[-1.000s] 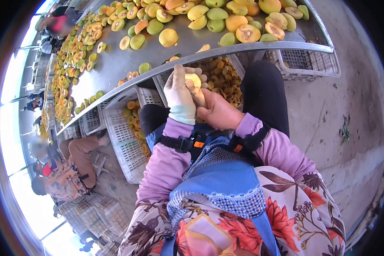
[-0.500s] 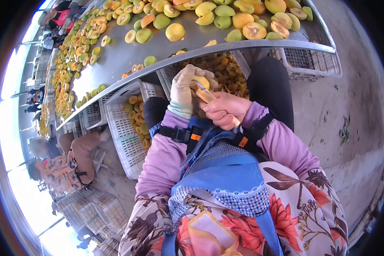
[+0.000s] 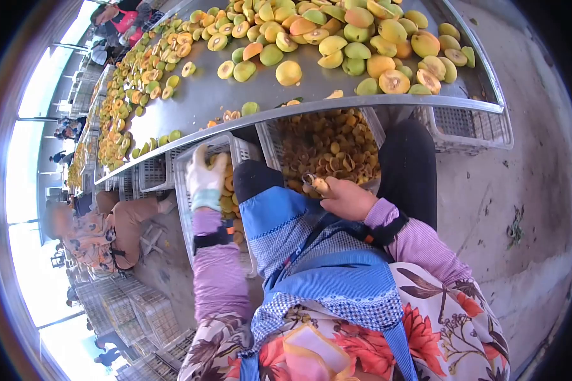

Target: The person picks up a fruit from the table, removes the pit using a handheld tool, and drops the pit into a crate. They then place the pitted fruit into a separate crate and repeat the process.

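My left hand (image 3: 206,181), in a pale glove, is over the white plastic crate (image 3: 185,209) beside my knee. Its fingers look spread and somewhat blurred, with no fruit visible in them. Inside that crate lie yellow peach halves (image 3: 227,202), partly covered by the hand. In front of my lap, my bare right hand (image 3: 349,200) is closed around a corer (image 3: 319,185) with a wooden handle and a curved metal tip. Beyond it, under the table edge, another crate (image 3: 270,143) holds many hollowed, brownish-orange fruit pieces (image 3: 327,149).
A metal table (image 3: 203,86) with a raised rim carries many peach halves (image 3: 356,51), green to orange. An additional crate (image 3: 470,127) stands under its right corner. At the left, a seated person (image 3: 102,235) is near stacked crates (image 3: 133,305). Concrete floor (image 3: 483,197) extends to the right.
My left hand has left the right hand and moved left over the crate; the peach piece it held is no longer in it. My right hand moved slightly lower, keeping the corer. The view shifted.
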`<state>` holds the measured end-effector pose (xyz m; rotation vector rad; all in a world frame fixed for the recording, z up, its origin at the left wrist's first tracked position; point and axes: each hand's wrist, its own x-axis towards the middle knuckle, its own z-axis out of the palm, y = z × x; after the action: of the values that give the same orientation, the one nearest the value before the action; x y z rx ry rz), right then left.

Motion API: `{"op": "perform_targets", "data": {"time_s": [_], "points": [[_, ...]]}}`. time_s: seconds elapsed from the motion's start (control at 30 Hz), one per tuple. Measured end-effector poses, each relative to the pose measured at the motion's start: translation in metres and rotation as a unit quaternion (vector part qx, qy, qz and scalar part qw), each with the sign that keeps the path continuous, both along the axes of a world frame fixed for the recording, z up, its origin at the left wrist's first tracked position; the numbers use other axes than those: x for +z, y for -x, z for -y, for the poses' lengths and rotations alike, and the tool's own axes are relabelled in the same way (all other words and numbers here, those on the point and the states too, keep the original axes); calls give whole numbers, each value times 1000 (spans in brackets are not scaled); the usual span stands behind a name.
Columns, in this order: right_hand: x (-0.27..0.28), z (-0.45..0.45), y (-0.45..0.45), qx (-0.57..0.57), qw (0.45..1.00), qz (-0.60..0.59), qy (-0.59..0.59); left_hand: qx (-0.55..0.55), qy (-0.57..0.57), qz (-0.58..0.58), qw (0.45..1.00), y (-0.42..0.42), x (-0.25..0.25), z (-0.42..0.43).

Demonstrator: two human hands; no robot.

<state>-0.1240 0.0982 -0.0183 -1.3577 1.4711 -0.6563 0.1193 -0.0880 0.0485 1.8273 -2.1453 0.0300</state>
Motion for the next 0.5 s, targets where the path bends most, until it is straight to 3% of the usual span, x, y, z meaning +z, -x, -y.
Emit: {"op": "perform_targets", "data": {"time_s": [0.07, 0.13, 0.2, 0.33, 0.43, 0.5], "points": [[4, 4, -3, -55, 996, -67, 27, -8, -56, -13, 998, 2, 10, 25], [3, 15, 3, -113, 991, -11, 72, -88, -156, -123, 976, 33, 6, 56], [-1, 20, 4, -130, 988, 25, 75, -144, -183, -66, 970, 99, 15, 66], [1, 26, 2, -124, 988, 73, 55, -275, -170, -9, 946, 196, -20, 111], [1, 29, 5, -178, 978, 90, 60, -318, -128, 149, 928, 225, -54, 131], [-7, 30, 5, -180, 976, 84, 90, -281, -184, 128, 933, 228, -45, 134]]}}
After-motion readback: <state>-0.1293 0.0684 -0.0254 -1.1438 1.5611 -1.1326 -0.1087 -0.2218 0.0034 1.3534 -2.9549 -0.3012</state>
